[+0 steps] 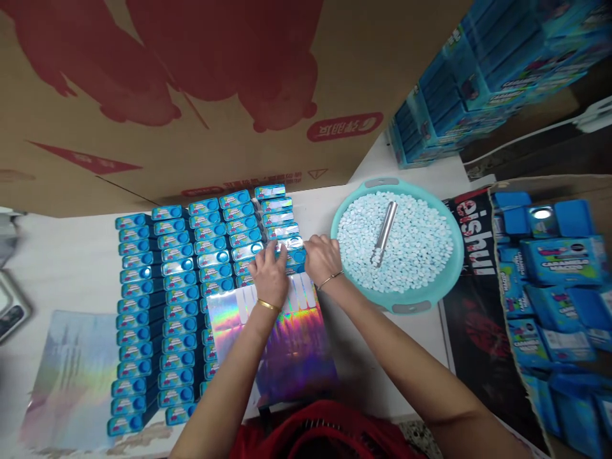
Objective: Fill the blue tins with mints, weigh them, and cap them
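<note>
Rows of small blue candy tins (178, 284) stand on end on the white table. My left hand (270, 275), with a gold bangle at the wrist, has its fingertips at the left end of a shiny silver sticker (292, 243) on a tin in the rightmost row. At that sticker's right end my right hand (323, 258) has its fingers curled in and closed. Below the hands, a holographic sticker sheet (296, 354) overlaps the tins, partly hidden by my left forearm. Similar silver stickers cover the tins farther up this row.
A turquoise basin (340, 271) of pale mints stands right, with a metal scoop (385, 233) lying in it. A cardboard box of blue tins (561, 261) is at far right. A large carton (229, 140) walls the back. Another shiny sheet (76, 382) lies left.
</note>
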Motion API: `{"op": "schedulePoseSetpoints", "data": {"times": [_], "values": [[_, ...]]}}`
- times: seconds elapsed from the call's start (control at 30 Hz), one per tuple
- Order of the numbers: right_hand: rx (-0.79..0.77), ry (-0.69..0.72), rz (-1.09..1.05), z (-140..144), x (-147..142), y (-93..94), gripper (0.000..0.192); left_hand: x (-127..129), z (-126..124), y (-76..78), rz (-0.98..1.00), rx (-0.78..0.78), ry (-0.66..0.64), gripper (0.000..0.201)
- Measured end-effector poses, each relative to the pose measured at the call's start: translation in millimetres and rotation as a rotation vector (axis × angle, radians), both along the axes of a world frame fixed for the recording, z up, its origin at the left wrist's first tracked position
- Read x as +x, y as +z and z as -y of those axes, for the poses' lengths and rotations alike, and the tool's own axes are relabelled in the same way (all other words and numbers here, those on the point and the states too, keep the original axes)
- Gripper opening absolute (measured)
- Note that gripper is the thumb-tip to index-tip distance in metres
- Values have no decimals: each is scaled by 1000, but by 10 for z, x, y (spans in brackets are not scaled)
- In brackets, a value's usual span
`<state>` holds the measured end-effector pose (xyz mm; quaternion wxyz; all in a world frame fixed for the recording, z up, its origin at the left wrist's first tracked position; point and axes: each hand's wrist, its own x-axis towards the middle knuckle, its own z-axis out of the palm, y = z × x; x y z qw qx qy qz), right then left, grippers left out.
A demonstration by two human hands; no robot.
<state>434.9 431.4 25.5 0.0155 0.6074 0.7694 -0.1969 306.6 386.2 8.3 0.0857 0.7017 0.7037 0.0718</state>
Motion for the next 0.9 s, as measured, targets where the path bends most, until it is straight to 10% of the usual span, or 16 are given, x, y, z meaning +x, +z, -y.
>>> {"op": "schedulePoseSetpoints", "data": {"times": [0.13, 0.47, 0.9], "values": [[-114, 86, 82, -74, 0, 101, 28, -142, -13, 73, 56, -14, -50, 39], [112, 243, -287, 588, -614, 275, 24, -1429, 653, 467, -33, -208, -107, 29], [-125, 317, -286, 819, -1161, 183, 23, -1533, 958, 484, -62, -25, -282, 26]]}}
